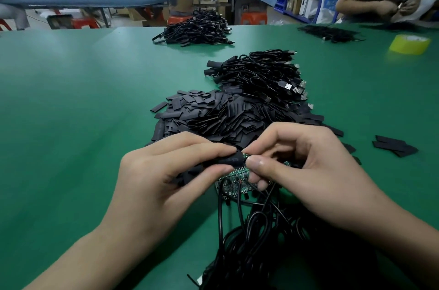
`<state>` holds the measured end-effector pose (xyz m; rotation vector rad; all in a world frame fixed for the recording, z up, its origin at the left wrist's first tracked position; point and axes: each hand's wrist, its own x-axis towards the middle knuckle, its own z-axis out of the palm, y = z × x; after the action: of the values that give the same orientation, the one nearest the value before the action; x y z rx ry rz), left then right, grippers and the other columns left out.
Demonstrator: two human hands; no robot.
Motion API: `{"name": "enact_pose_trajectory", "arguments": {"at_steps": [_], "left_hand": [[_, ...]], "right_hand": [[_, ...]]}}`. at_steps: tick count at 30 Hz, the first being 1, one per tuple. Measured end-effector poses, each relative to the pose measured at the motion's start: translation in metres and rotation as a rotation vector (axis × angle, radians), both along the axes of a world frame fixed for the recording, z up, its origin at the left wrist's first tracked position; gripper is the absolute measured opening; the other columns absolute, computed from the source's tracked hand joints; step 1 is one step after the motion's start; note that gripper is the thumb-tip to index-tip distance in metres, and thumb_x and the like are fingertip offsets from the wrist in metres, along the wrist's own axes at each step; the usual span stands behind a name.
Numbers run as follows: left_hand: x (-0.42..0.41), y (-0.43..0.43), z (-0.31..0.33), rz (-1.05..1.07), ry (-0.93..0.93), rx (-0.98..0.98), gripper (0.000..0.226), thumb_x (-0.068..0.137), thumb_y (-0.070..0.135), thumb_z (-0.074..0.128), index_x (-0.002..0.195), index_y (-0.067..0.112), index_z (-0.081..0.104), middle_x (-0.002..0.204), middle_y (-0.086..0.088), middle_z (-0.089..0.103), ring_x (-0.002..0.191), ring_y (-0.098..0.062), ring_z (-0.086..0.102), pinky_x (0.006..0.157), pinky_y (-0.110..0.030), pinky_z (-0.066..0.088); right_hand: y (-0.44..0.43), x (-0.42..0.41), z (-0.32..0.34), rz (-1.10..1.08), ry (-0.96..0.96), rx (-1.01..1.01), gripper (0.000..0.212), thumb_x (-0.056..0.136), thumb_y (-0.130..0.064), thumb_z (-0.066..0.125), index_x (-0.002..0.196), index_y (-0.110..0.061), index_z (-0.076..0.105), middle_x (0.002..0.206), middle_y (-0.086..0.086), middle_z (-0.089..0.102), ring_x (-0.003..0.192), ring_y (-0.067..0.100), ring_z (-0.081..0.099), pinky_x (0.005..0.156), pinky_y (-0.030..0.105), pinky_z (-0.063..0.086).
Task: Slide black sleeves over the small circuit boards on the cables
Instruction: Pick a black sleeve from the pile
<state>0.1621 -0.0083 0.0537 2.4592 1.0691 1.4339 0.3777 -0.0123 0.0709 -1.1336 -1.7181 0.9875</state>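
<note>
Black and soft, the sleeve (228, 161) is pinched in my left hand (166, 171); my right hand (297, 166) pinches the circuit board (237, 173) at its mouth. I judge both light, the board stiff yet fragile, best held by its edges. Cables (256, 230) trail toward me; spare sleeves (213, 114) heap beyond.

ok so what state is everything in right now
left hand, pinching black sleeve
right hand, pinching circuit board at the sleeve's mouth
black sleeve, held, board not fully inside
bare boards, unsleeved, lying under the hands
loose sleeves, heaped, flat
cable pile, heaped, some ends sleeved
tape roll, lying flat, untouched
</note>
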Motion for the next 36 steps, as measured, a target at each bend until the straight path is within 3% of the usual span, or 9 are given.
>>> {"name": "enact_pose_trajectory", "arguments": {"at_steps": [4, 16, 21, 26, 30, 33, 36], "left_hand": [[-0.002, 0.001, 0.000, -0.008, 0.032, 0.001, 0.022, 0.081, 0.025, 0.079, 0.101, 0.014, 0.080, 0.093, 0.004, 0.074, 0.084, -0.010, 0.070, 0.074, -0.025, 0.055], [0.003, 0.001, -0.003, -0.031, -0.051, -0.064, 0.017, 0.082, 0.020, 0.077, 0.097, 0.013, 0.079, 0.092, 0.005, 0.074, 0.086, -0.008, 0.070, 0.077, -0.020, 0.052], [0.003, 0.003, -0.004, -0.031, -0.046, -0.056, 0.017, 0.082, 0.022, 0.078, 0.098, 0.015, 0.079, 0.093, 0.006, 0.074, 0.086, -0.008, 0.070, 0.077, -0.020, 0.052], [0.004, 0.003, -0.003, 0.025, -0.118, -0.070, 0.017, 0.081, 0.024, 0.078, 0.098, 0.024, 0.078, 0.093, 0.011, 0.072, 0.087, -0.006, 0.069, 0.079, -0.014, 0.048], [0.006, 0.005, -0.006, 0.135, -0.167, -0.095, 0.023, 0.080, 0.029, 0.084, 0.102, 0.027, 0.078, 0.095, 0.007, 0.067, 0.087, -0.012, 0.066, 0.079, -0.013, 0.047], [0.006, 0.006, -0.007, 0.180, -0.245, -0.131, 0.029, 0.079, 0.031, 0.081, 0.107, 0.028, 0.077, 0.098, 0.011, 0.069, 0.087, -0.013, 0.070, 0.082, -0.019, 0.052], [0.008, 0.006, -0.009, 0.155, -0.292, -0.181, 0.039, 0.077, 0.040, 0.085, 0.112, 0.028, 0.076, 0.102, 0.014, 0.073, 0.094, -0.009, 0.072, 0.086, -0.017, 0.053]], "right_hand": [[-0.001, -0.002, -0.002, 0.002, 0.021, -0.033, 0.008, 0.089, -0.011, 0.075, 0.085, -0.018, 0.075, 0.072, 0.003, 0.076, 0.064, 0.017, 0.074, 0.066, 0.024, 0.059], [0.001, 0.002, -0.003, 0.066, 0.061, -0.064, 0.008, 0.090, -0.008, 0.074, 0.089, -0.015, 0.075, 0.075, 0.007, 0.077, 0.066, 0.020, 0.075, 0.067, 0.023, 0.058], [0.001, 0.001, -0.006, 0.080, 0.067, -0.041, 0.009, 0.090, -0.010, 0.076, 0.093, -0.018, 0.072, 0.078, 0.004, 0.078, 0.072, 0.020, 0.077, 0.074, 0.028, 0.061], [0.007, 0.008, -0.003, 0.067, -0.152, 0.071, 0.006, 0.095, -0.024, 0.070, 0.092, -0.027, 0.073, 0.085, -0.011, 0.078, 0.087, 0.007, 0.074, 0.087, 0.038, 0.053], [0.004, 0.003, -0.007, 0.012, -0.199, 0.182, 0.010, 0.095, -0.030, 0.069, 0.085, -0.028, 0.071, 0.076, -0.014, 0.076, 0.083, 0.007, 0.072, 0.080, 0.031, 0.049], [0.000, 0.000, -0.011, -0.117, -0.266, 0.414, 0.009, 0.094, -0.029, 0.072, 0.084, -0.028, 0.071, 0.073, -0.015, 0.071, 0.077, 0.007, 0.070, 0.070, 0.026, 0.051], [0.000, -0.002, -0.015, -0.189, -0.365, 0.570, 0.005, 0.093, -0.027, 0.072, 0.088, -0.025, 0.072, 0.075, -0.017, 0.069, 0.073, 0.004, 0.068, 0.064, 0.030, 0.052]]}}
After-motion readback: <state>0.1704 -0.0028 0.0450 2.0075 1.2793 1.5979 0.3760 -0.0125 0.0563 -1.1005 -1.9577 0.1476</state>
